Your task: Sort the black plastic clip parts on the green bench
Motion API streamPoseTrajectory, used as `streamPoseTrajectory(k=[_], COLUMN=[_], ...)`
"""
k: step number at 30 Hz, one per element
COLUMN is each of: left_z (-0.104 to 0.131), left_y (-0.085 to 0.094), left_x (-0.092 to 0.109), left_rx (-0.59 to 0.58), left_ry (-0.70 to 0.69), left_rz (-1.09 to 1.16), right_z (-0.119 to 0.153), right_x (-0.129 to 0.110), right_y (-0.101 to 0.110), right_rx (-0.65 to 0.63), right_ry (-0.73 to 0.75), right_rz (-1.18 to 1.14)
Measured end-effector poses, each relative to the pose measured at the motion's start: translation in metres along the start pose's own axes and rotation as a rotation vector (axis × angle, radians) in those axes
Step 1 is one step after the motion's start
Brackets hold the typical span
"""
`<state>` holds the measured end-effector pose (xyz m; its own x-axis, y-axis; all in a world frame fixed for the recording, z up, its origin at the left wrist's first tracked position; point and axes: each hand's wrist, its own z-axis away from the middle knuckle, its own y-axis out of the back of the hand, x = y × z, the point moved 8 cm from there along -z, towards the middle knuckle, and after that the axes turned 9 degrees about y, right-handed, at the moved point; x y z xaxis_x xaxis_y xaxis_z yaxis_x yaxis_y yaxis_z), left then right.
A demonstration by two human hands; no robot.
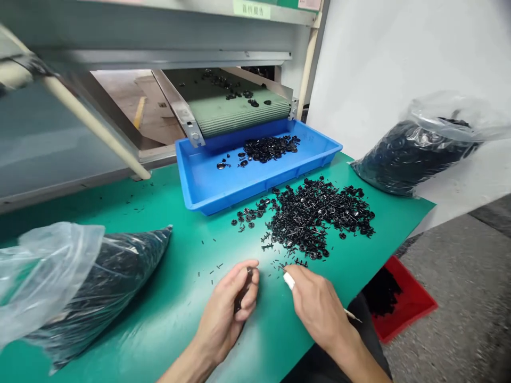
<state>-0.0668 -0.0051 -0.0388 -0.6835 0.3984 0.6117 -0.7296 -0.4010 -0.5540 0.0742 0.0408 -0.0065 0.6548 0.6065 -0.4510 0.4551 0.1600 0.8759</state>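
Note:
My left hand [233, 306] is curled closed around small black plastic parts [244, 290], which show between the thumb and fingers. To its right, my right hand [317, 300] is closed, its fingertips at the near edge of a loose pile of small black plastic parts [315, 213]. A thin pale tool [353, 316] with a pointed end sticks out behind that hand. Something white [289, 280] covers a fingertip of it. Whether the fingertips also pinch a black part I cannot tell. Short black bits [217, 267] lie scattered on the green tabletop [159, 319].
Behind the pile stands a blue tray [235, 198] with black parts, below a green conveyor belt [239, 114]. Clear plastic bags full of black parts lie at left [115, 271] and right [415, 154]. A red bin [419, 306] stands on the floor at right.

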Motion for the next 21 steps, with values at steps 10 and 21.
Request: streamPoseTrajectory(k=[10, 21], left_z=[0.0, 0.131], left_y=[0.007, 0.036], left_x=[0.044, 0.208], left_rx=[0.088, 0.458], left_ry=[-0.07, -0.815], left_rz=[0.038, -0.126], right_z=[0.008, 0.017], right_x=[-0.002, 0.0], right_y=[0.004, -0.001], right_rx=[0.259, 0.372], right_ry=[0.218, 0.362], right_rz=[0.133, 0.153])
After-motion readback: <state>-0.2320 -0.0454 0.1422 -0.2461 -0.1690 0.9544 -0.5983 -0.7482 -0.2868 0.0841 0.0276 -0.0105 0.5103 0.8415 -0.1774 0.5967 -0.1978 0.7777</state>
